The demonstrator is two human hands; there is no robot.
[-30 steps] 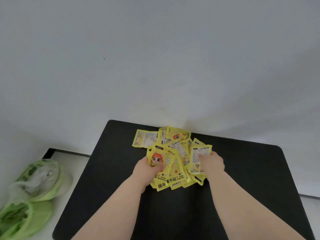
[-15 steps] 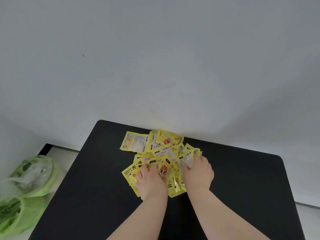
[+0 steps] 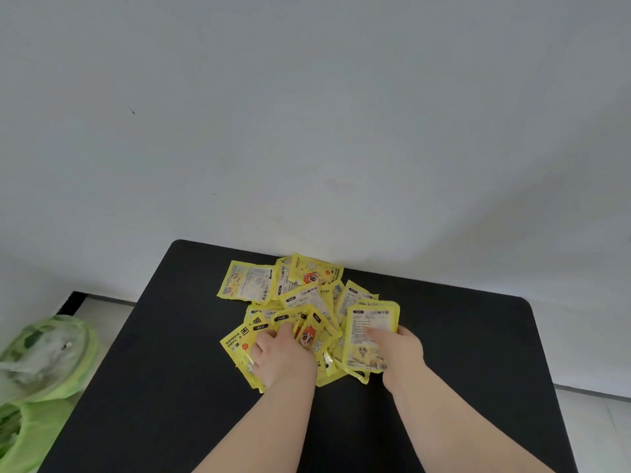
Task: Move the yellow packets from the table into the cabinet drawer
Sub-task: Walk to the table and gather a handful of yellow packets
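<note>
Head view: a loose heap of yellow packets (image 3: 307, 302) is lying on the black counter (image 3: 478, 353), toward its far edge and close against the white wall (image 3: 307, 131). The packets are overlapping and pointing in many directions. Some are lying face up, showing a red-haired cartoon figure, and others are showing their printed backs. At the heap's far left, a flat packet (image 3: 247, 279) is lying back side up, its long axis running roughly left to right at a slight tilt.

The left hand (image 3: 283, 361) is resting palm down on the near left of the heap. Its grip is closing on the packets, with the fingertips (image 3: 271, 336) curling down into the top layer. A cartoon-faced packet (image 3: 312, 336) is tipping up just beside them.

The right hand (image 3: 404, 353) is holding a lifted packet (image 3: 370, 339) at the heap's near right. Its grip is pinching that packet, the thumb (image 3: 372, 332) pressing on the printed back while the other fingers are hiding behind it. The lifted packet's long axis is running from near to far, with its far short edge raised and its back facing the camera. Both bare forearms are reaching in from the near edge.

On the floor left of the counter, green plastic bags (image 3: 41, 370) are slumping.
</note>
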